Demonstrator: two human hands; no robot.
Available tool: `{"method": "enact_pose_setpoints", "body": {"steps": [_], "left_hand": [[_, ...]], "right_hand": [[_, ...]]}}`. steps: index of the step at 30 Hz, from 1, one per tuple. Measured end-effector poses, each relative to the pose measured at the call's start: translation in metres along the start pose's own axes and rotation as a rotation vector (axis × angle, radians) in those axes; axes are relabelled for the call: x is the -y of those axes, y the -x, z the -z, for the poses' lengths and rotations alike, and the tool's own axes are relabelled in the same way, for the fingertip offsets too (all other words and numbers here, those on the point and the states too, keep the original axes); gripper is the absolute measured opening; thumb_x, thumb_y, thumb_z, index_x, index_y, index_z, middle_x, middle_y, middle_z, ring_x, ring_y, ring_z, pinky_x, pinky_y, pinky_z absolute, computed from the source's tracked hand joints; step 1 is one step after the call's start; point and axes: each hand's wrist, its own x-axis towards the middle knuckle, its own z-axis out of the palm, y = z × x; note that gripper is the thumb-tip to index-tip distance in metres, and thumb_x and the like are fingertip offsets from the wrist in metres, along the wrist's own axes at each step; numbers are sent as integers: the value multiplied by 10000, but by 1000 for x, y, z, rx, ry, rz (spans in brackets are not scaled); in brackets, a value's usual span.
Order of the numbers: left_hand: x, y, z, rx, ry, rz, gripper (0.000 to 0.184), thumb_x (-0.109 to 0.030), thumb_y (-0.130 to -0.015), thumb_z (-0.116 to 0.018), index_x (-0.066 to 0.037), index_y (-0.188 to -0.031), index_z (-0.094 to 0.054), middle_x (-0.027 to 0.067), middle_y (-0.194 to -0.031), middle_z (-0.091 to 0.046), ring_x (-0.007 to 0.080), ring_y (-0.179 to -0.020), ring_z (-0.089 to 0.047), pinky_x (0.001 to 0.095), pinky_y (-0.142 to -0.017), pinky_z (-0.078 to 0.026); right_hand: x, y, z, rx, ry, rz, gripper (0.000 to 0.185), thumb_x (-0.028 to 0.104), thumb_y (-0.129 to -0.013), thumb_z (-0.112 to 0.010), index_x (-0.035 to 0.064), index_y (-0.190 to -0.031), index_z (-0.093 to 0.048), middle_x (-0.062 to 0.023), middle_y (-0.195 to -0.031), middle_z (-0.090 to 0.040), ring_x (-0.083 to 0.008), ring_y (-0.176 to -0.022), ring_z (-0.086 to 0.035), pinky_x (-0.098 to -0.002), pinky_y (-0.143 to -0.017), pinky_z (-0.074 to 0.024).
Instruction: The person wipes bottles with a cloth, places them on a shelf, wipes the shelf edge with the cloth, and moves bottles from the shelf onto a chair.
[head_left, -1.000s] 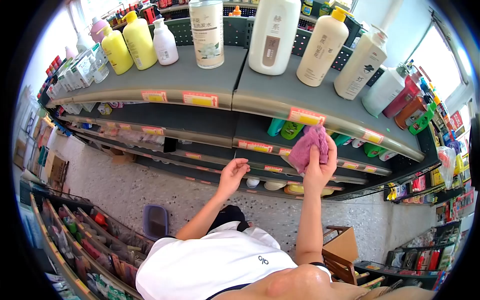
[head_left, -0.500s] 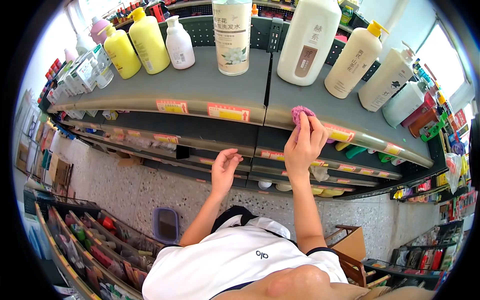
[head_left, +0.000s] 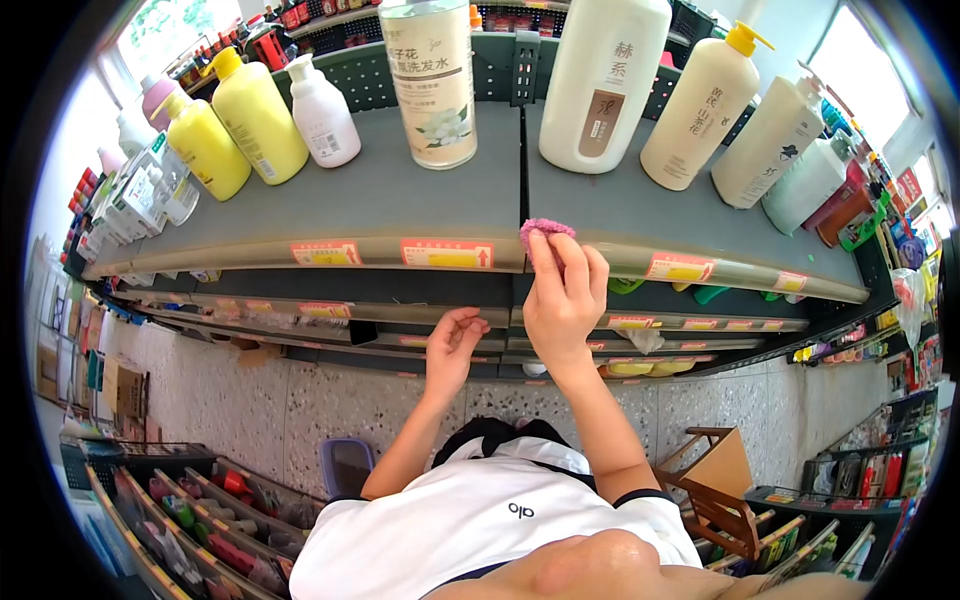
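Observation:
My right hand [head_left: 563, 300] holds a pink cloth [head_left: 546, 230] pressed on the front edge of the top shelf [head_left: 340, 200], by the seam between two shelf sections. My left hand [head_left: 456, 350] is in front of the lower shelves, its fingers loosely curled and apart, with nothing in it. Behind the cloth stand a clear-topped shampoo bottle [head_left: 432, 90] and a large white bottle [head_left: 603, 90]. A cream bottle with a yellow pump [head_left: 697, 115] is to their right. Two yellow pump bottles [head_left: 258, 120] and a small white pump bottle [head_left: 323, 115] stand at the left.
Red and yellow price labels [head_left: 447, 254] line the shelf edge. More bottles [head_left: 805, 185] stand at the right end, small boxes [head_left: 125, 205] at the left. A bluish tub [head_left: 348, 466] and a wooden chair [head_left: 715, 485] are on the floor. Stocked racks [head_left: 215, 510] stand at the lower left.
My right hand has brought the cloth from in front of the shelves up onto the top shelf's edge, then moved left along it. My left hand stays low, its fingers still loosely curled.

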Motion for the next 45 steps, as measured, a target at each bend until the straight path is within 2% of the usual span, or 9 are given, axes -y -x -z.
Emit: {"method": "enact_pose_setpoints", "body": {"steps": [11,23,26,33,36,39,41,43,45], "left_hand": [[-4,-3,-22,-62,-22,15,225,-93,-963,-581,18,-1157,-561,70,-988,-638,144,-948,-621,271,-872,-481],[0,11,-15,-130,-9,36,225,-88,-962,-579,11,-1164,-561,77,-1005,-639,152,-953,-622,273,-871,-484],[15,12,-8,-120,-14,32,237,-80,-960,-569,11,-1179,-555,79,-1017,-642,177,-958,-640,278,-850,-496],[82,8,40,-229,-81,86,237,-19,-925,-573,13,-1160,-571,70,-1015,-645,136,-912,-632,254,-812,-494],[170,8,111,-498,-272,106,271,-57,-862,-644,-19,-1124,-587,86,-982,-634,189,-890,-632,296,-800,-493],[170,4,156,-873,-961,-20,385,-98,-786,-693,-30,-1143,-565,159,-1070,-588,340,-1047,-563,427,-896,-451],[163,-8,190,-941,-1105,-2,576,-182,-715,-751,-7,-1210,-513,217,-1187,-518,428,-1152,-453,475,-978,-381],[184,-29,232,-1014,-1363,-12,826,-331,-626,-829,22,-1270,-449,234,-1237,-478,425,-1149,-448,459,-1001,-368],[182,-45,248,-942,-1491,144,957,-410,-573,-853,26,-1302,-411,227,-1241,-480,409,-1162,-449,462,-1012,-361]], "right_hand": [[-38,1,21,67,45,67,396,15,-631,-638,99,-1010,-718,-48,-1022,-584,-273,-875,-555,-361,-722,-485],[-45,12,31,36,74,-62,406,-75,-674,-619,73,-1038,-721,-83,-1043,-593,-292,-923,-529,-385,-785,-472],[-35,10,24,44,40,-18,390,-62,-677,-623,74,-1030,-722,-78,-1031,-596,-287,-902,-535,-376,-768,-477],[-8,3,9,88,14,52,383,-43,-662,-632,76,-1012,-732,-74,-1019,-597,-281,-891,-541,-368,-757,-482],[-5,2,5,93,16,65,368,-73,-680,-649,70,-1009,-732,-78,-1029,-598,-280,-889,-538,-371,-749,-476],[-5,2,6,117,15,79,367,-93,-698,-656,54,-1027,-724,-88,-1045,-596,-279,-899,-529,-373,-756,-461],[-7,3,6,130,19,86,376,-93,-697,-654,48,-1040,-720,-92,-1050,-594,-279,-908,-524,-371,-768,-453],[-8,4,6,146,13,86,395,-93,-694,-648,44,-1058,-715,-95,-1056,-590,-277,-921,-517,-370,-784,-444],[-9,4,6,150,9,91,409,-98,-688,-641,43,-1065,-715,-93,-1053,-589,-277,-922,-516,-371,-784,-443]]}}
